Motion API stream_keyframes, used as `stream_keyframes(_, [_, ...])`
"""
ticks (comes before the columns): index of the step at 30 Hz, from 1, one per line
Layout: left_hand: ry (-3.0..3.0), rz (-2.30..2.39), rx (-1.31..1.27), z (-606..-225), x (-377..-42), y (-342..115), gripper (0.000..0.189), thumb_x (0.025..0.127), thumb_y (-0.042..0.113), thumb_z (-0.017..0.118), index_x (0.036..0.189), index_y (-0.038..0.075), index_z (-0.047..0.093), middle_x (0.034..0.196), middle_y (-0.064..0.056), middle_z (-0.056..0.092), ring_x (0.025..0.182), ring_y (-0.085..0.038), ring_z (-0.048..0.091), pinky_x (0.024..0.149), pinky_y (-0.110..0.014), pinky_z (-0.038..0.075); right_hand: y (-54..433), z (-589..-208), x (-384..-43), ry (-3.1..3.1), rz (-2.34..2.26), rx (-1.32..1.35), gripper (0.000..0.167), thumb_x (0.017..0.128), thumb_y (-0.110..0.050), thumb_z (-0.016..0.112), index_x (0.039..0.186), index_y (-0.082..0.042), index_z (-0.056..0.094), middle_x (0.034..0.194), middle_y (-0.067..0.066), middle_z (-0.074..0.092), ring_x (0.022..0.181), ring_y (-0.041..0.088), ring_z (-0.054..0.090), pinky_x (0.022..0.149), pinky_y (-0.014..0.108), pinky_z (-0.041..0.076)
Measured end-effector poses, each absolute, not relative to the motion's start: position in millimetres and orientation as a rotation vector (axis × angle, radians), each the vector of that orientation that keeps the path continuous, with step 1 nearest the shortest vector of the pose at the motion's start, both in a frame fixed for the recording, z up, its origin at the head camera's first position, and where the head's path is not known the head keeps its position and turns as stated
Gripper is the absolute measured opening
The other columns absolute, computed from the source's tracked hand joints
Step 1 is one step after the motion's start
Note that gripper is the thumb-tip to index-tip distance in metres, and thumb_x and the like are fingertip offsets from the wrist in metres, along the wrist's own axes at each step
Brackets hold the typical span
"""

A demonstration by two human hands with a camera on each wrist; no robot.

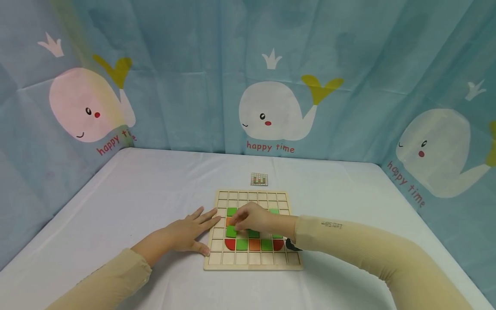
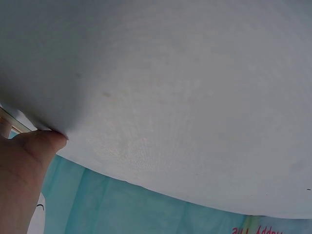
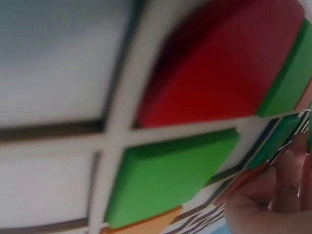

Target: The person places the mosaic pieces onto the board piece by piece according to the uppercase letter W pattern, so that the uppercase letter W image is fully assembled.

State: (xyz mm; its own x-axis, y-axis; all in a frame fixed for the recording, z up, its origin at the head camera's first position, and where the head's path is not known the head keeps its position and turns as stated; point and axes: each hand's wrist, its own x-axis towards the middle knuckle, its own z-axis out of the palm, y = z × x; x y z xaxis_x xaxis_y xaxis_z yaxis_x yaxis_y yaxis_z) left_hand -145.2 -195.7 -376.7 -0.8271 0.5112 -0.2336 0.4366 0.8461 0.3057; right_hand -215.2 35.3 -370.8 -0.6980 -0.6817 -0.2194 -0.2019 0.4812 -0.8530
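A wooden grid board [image 1: 252, 267] lies on the table with coloured tiles in its cells. My left hand [image 1: 184, 234] rests with spread fingers along the board's left edge; its thumb [image 2: 46, 146] touches the near corner in the left wrist view. Over the board's left columns, my right hand [image 1: 253, 217] pinches a green square tile [image 1: 231, 232]; the fingertips partly hide it. An orange tile [image 1: 228, 221] is half covered behind these fingers. Below them runs a row with a red quarter-round tile [image 1: 230, 244] at the left, green and orange squares between, and another red quarter-round tile [image 1: 278, 245] at the right.
A small pattern card [image 1: 259, 179] lies beyond the board's far edge. White cloth [image 1: 155, 185] covers the table, and a blue curtain [image 1: 186, 107] with whale prints stands behind and at both sides. Something black [image 1: 292, 245] hangs under the right sleeve.
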Motion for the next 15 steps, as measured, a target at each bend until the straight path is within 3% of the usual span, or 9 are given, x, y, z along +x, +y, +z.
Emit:
stream_keyframes(7, [2.716,0.332,0.716,-379.5,-147.2,-196.6,0.095,0.08,0.06,0.065,0.153,0.01,0.03,0.16,-0.012,0.019,0.142,-0.048,0.015,0.097,-0.068,0.035,31.9,-368.7,-213.6,2.195,-1.102,-0.73,0.011,0.088,0.002,0.069,0.097,0.0,0.074,0.086,0.004,0.071,0.071,0.007,0.057,0.065,0.022,0.049])
stream_keyframes(15, [2.711,0.329,0.722,-378.6,-149.1,-195.9,0.095,0.08,0.059,0.066,0.153,0.009,0.03,0.16,-0.012,0.019,0.142,-0.048,0.015,0.097,-0.068,0.034,31.6,-371.0,-214.3,2.167,-1.128,-0.694,0.015,0.087,0.007,0.067,0.1,0.003,0.073,0.082,0.005,0.068,0.063,0.01,0.057,0.06,0.023,0.051])
